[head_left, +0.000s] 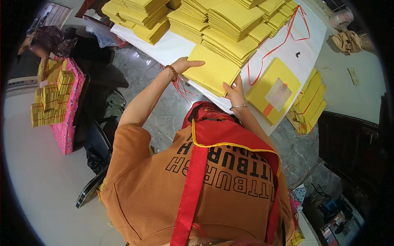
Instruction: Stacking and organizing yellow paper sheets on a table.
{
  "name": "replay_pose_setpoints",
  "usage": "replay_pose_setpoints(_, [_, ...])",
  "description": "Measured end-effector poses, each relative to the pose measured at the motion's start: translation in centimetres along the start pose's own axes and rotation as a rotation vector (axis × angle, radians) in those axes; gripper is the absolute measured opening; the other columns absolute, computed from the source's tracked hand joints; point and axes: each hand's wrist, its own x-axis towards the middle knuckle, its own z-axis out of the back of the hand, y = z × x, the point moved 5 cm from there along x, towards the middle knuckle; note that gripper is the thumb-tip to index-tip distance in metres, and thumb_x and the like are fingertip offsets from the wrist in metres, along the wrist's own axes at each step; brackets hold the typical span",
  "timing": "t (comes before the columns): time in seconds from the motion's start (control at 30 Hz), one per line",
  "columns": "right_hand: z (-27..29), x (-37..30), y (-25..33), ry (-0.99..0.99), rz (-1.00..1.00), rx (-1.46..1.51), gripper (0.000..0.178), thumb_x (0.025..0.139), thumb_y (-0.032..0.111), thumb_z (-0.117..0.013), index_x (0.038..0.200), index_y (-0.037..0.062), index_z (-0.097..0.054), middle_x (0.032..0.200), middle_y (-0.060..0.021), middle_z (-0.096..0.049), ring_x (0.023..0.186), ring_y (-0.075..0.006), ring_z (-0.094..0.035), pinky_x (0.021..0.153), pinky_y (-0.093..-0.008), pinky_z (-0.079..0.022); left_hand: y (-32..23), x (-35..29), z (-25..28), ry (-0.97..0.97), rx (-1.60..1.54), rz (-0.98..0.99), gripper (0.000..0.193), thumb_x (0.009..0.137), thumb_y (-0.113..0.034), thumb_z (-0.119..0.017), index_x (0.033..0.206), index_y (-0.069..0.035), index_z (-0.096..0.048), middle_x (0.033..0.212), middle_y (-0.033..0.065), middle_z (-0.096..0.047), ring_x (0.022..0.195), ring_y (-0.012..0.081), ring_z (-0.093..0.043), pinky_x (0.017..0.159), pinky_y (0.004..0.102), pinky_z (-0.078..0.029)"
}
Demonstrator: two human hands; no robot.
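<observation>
One held stack (pixel 211 73): yellow sheets at the near edge of the white counter (pixel 304 63), between our two hands; we cannot tell whether it rests or is slightly raised.
Left hand (pixel 180 67): grip closed on the stack's left side, thumb across the top, beaded bracelet (pixel 172 73) at the wrist.
Right hand (pixel 235 89): grip closed on the near right corner, bangle (pixel 239 107) behind it.
Reason for hold: opposite sides taken, we judge, so that loose sheets lie even.
Stacks behind (pixel 236 18): many, yellow, crowded together on the far part, presumably leaving us the near edge to handle sheets.
Red cord (pixel 269 53): loose, looping beside the stacks, likely placed for easy reach.
Labelled block (pixel 260 91): yellow, with pale panel and orange strip, just right of our right hand.
Tied bundles (pixel 310 102): yellow, beyond the counter's right edge.
Red apron (pixel 234 133): worn over our orange top (pixel 143 184).
Pink-covered counter (pixel 65 141): far left, bearing small yellow bundles (pixel 51 108) beside a co-worker (pixel 53 41).
</observation>
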Motion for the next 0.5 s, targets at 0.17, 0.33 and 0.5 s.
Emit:
replay_pose_setpoints(0.17, [0.6,0.1,-1.4,0.016,0.044,0.012,0.072,0.080,0.002,-0.057,0.140,0.0134,-0.018,0.131,-0.0104,-0.037,0.113,-0.0241,-0.047,0.082,-0.0342,-0.050,2.3,1.1,0.8,0.015,-0.024,-0.137,0.086,0.070,-0.038,-0.074,0.124,0.014,-0.032,0.114,0.0210,-0.053,0.097,0.0234,-0.059,0.084,0.0299,-0.047])
replay_pose_setpoints(0.33, [1.0,0.0,-1.5,0.094,0.078,0.012,0.091,0.075,0.004,-0.065,0.143,0.0111,-0.005,0.135,-0.0124,-0.034,0.116,-0.0256,-0.045,0.089,-0.0354,-0.045,3.5,0.6,1.3,-0.044,-0.107,-0.180,0.087,0.068,-0.029,-0.077,0.125,0.012,-0.026,0.111,0.0207,-0.052,0.102,0.0226,-0.055,0.089,0.0315,-0.044])
replay_pose_setpoints(0.5, [1.7,-0.7,-0.9,0.179,0.217,-0.018,0.117,0.065,0.004,-0.074,0.141,0.0125,0.015,0.135,-0.0158,-0.033,0.120,-0.0263,-0.041,0.095,-0.0369,-0.039,1.6,-4.5,-0.1,-0.005,-0.199,-0.526,0.098,0.063,-0.009,-0.077,0.138,-0.006,-0.015,0.128,0.0132,-0.040,0.121,0.0247,-0.040,0.102,0.0357,-0.032])
